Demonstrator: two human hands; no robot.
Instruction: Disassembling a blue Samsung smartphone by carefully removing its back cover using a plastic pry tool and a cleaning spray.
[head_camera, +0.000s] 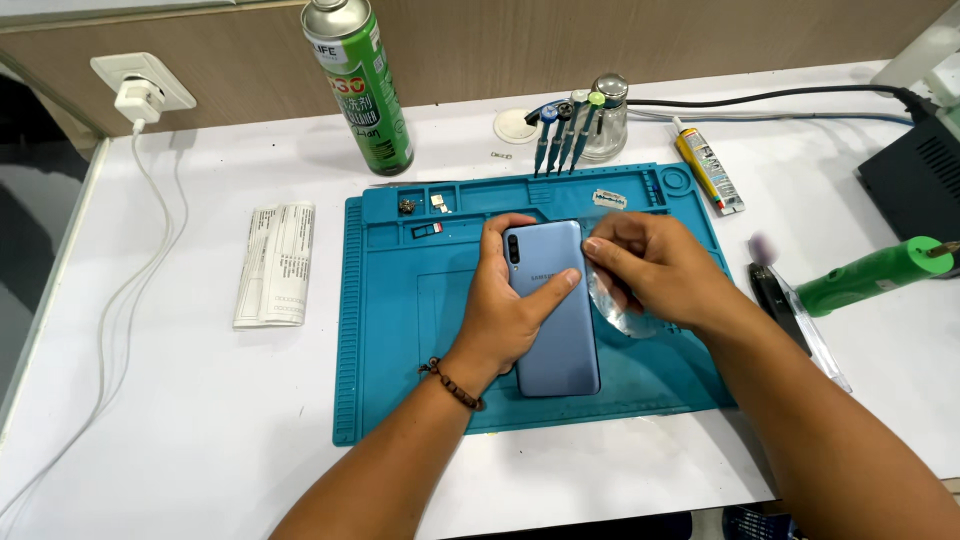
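Note:
A light blue phone (560, 330) lies back side up on a teal work mat (380, 330). My left hand (505, 310) rests on the phone's left edge, thumb across its back and fingers curled over its top corner. My right hand (655, 265) sits just right of the phone's top, fingers pinching a thin clear plastic film (615, 312) that hangs beside the phone.
A green spray can (360, 85) stands behind the mat. Screwdrivers (562, 130) lean by a glass jar (607, 118). A yellow glue tube (708, 165), a green tool (870, 275), folded paper (275, 262), a wall charger (138, 98) with cable and a black box (920, 180) surround the mat.

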